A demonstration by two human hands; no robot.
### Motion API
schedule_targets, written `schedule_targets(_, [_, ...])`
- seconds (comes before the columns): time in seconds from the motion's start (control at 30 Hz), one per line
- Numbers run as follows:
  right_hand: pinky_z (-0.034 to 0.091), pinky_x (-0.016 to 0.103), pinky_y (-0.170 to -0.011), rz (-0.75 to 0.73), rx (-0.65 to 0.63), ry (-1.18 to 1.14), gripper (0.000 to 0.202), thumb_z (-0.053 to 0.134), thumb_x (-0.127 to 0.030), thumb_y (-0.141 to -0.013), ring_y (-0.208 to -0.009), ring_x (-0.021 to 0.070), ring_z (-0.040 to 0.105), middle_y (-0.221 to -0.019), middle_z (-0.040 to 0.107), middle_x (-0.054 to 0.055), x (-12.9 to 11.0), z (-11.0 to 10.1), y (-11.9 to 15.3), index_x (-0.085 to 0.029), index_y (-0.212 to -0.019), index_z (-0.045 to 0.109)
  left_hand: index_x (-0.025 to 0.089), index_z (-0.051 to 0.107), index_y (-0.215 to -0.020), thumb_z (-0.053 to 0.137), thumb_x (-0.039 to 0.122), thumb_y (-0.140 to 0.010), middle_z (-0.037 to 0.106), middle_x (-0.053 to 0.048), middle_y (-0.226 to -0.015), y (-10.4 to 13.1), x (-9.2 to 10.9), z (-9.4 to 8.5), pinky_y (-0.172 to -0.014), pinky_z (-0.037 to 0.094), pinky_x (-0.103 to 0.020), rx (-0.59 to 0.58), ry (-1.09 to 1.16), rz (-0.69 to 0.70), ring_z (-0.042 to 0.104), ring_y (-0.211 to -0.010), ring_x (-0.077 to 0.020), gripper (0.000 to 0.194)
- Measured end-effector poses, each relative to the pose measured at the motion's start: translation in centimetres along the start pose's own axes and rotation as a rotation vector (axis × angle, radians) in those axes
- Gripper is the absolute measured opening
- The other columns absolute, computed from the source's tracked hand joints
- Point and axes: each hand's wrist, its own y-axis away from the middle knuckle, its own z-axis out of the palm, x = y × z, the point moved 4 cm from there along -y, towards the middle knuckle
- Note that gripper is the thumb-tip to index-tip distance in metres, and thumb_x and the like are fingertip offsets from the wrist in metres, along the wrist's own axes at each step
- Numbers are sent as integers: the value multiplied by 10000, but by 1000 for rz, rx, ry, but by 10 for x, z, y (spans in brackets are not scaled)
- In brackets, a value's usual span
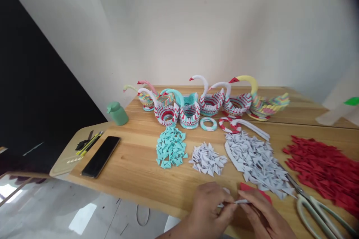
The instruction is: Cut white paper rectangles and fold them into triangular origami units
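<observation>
1. A small white paper piece (pixel 241 201) is pinched from one side by the left hand (pixel 211 205) and from the other by the right hand (pixel 263 213), over the near part of the counter (pixel 134 157); it is presumably steadied this way.
2. Red paper (pixel 262 191) is partly covered by the right hand; whether it is touched cannot be told.
3. Folded pieces are grouped by colour into a turquoise heap (pixel 171 147), a small white heap (pixel 208 158), a large white heap (pixel 258 162) and a red heap (pixel 325 171), probably for easy picking.
4. Paper swans (pixel 189 117) are lined up behind, apparently to leave working room.
5. Scissors (pixel 302 192) are laid with handles near the right hand, perhaps for reach.
</observation>
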Motion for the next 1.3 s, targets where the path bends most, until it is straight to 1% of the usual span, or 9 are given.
schedule_targets(0.1, [594, 314, -783, -53, 64, -9, 221, 537, -402, -928, -873, 232, 725, -941, 764, 27, -7, -2, -1, -312, -1004, 724, 172, 627, -682, 578, 163, -833, 653, -37, -603, 0, 1, -1, -596, 388, -259, 22, -13, -2, 565, -577, -152, 159])
schedule_targets(0.23, [604, 278, -697, -202, -62, -32, 297, 569, -246, -907, -836, 221, 730, -953, 760, 26, -10, -1, -2, -343, -1170, 666, 176, 609, -686, 570, 174, -851, 634, -25, -593, 3, -2, -1, -588, 377, -250, 23, -56, 10, 559, -568, -146, 169])
schedule_targets(0.4, [599, 267, -747, -142, -101, 4, 336, 558, -237, -919, -883, 221, 727, -1006, 749, 51, -18, 6, -6, -302, -1242, 621, 179, 560, -673, 523, 190, -885, 592, -12, -574, 6, -6, -9, -560, 362, -232, 32, -86, 29, 540, -553, -138, 215])
schedule_targets(0.57, [581, 212, -686, -146, -97, -63, 286, 498, -237, -960, -827, 176, 714, -915, 731, 38, -39, 18, -16, -291, -1216, 613, 179, 565, -684, 519, 218, -908, 583, -1, -610, 16, -21, -20, -577, 376, -215, 48, -60, -160, 526, -574, -133, 232])
schedule_targets(0.67, [567, 202, -665, -118, -64, -77, 292, 469, -228, -974, -748, 152, 688, -832, 694, 24, -40, 19, -15, -278, -1236, 587, 181, 541, -669, 508, 199, -905, 565, 12, -590, 27, -32, -27, -552, 368, -203, 54, -59, -237, 515, -551, -126, 238])
schedule_targets(0.77, [556, 206, -667, -67, -73, -29, 297, 481, -199, -961, -730, 149, 672, -833, 680, 22, -36, 18, -5, -266, -1236, 571, 184, 537, -666, 523, 162, -879, 553, 21, -577, 34, -32, -35, -551, 363, -200, 18, -97, -161, 517, -533, -118, 214])
schedule_targets(0.93, [544, 232, -661, -36, -133, 5, 346, 452, -149, -953, -740, 157, 666, -868, 683, 33, -33, 21, 14, -262, -1272, 524, 187, 555, -699, 546, 112, -845, 581, 15, -578, 35, -22, -41, -559, 374, -204, -174, -71, 34, 545, -527, -115, 164])
schedule_targets(1.1, [556, 239, -698, 47, -33, 88, 300, 482, -187, -954, -782, 163, 691, -914, 712, 31, -27, 26, 19, -257, -1239, 543, 187, 556, -671, 535, 139, -842, 592, 2, -556, 38, -26, -31, -550, 363, -223, -299, -93, 65, 556, -517, -127, 179])
schedule_targets(1.3, [558, 266, -690, 1, -4, 148, 305, 459, -160, -948, -797, 180, 703, -957, 729, 57, -28, 33, 20, -233, -1232, 543, 188, 572, -652, 537, 188, -859, 589, 3, -536, 39, -31, -25, -543, 352, -228, -305, -103, 31, 547, -504, -131, 210])
